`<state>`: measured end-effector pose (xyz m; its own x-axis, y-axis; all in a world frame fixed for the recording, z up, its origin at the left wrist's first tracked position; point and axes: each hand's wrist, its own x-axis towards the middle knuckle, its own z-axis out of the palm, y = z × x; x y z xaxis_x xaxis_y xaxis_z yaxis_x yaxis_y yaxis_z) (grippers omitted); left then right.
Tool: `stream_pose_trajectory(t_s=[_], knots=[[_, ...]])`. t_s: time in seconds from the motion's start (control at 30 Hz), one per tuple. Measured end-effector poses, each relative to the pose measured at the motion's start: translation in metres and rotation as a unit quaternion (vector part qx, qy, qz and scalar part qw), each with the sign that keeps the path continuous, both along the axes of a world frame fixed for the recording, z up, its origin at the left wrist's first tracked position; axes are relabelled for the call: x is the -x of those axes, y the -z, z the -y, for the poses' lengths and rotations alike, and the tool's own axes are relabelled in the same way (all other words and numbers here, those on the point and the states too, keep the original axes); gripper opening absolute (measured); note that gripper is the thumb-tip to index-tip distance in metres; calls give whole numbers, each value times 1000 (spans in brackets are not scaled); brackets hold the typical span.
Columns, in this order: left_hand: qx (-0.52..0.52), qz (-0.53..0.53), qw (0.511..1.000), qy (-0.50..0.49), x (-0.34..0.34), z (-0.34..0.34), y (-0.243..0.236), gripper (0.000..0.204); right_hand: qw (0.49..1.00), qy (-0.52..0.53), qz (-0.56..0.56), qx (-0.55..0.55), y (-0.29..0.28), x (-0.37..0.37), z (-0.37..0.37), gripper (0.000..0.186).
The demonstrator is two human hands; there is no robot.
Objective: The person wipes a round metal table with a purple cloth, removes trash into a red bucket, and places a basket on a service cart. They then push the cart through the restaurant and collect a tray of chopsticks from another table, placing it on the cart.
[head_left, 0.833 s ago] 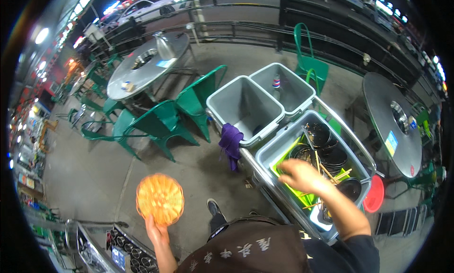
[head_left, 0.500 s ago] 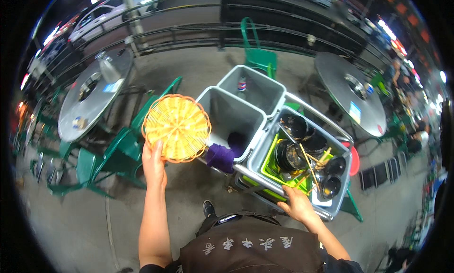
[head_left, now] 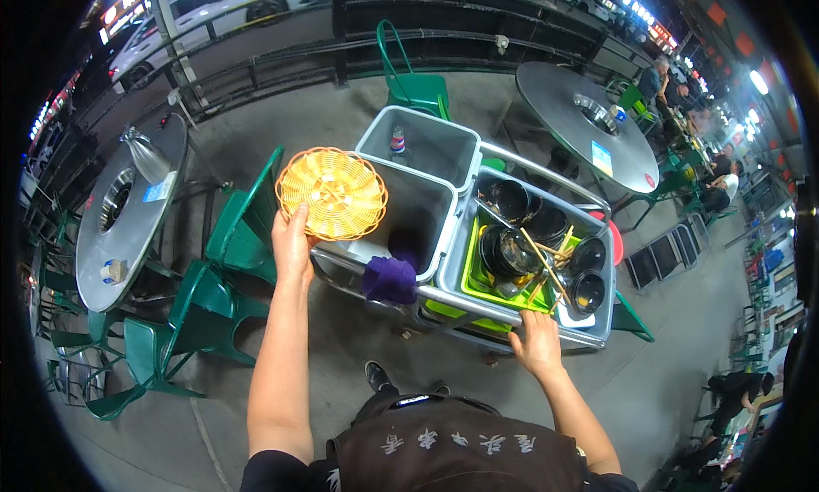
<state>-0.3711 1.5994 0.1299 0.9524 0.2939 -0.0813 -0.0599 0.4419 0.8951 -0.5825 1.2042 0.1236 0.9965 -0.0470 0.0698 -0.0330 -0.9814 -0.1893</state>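
My left hand (head_left: 293, 246) grips the edge of a round yellow woven basket (head_left: 333, 189), thumb on its inner face. Nothing lies in the basket, which is held at the left corner of the nearer grey bin (head_left: 445, 228). My right hand (head_left: 537, 345) is closed round the near metal rail (head_left: 465, 305) of a cart, its fingertips partly hidden. Beside it on the cart, a grey tub (head_left: 607, 309) holds a lime-green basket (head_left: 467, 270), several dirty black bowls (head_left: 512, 251) and wooden chopsticks (head_left: 546, 263). A purple cloth (head_left: 390, 280) hangs over the rail by the bin.
A second grey bin (head_left: 456, 155) with a bottle (head_left: 397, 140) inside stands behind the first. Round metal tables (head_left: 94, 262) (head_left: 546, 95) flank the cart. Green chairs (head_left: 192, 313) crowd the left; another (head_left: 418, 87) stands behind the bins by a railing. People (head_left: 738, 398) sit farther right.
The woven basket has moved farther from me and closer over the nearer bin. My right hand now wraps the cart rail more closely. The whole view has turned to the right.
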Motion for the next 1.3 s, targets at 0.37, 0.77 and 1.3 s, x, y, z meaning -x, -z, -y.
stream_pose_trajectory(t_s=[0.37, 0.77, 1.3], knots=[[165, -61, 972, 154, -98, 110, -61, 96, 995, -12, 99, 7, 16, 10, 10, 38], [-741, -117, 569, 336, -8, 132, 22, 70, 998, -8, -53, -27, 18, -3, 63, 19], [-685, -195, 645, 276, 116, 137, -30, 60, 988, -132, -3, -78, -10, 26, 125, 12]])
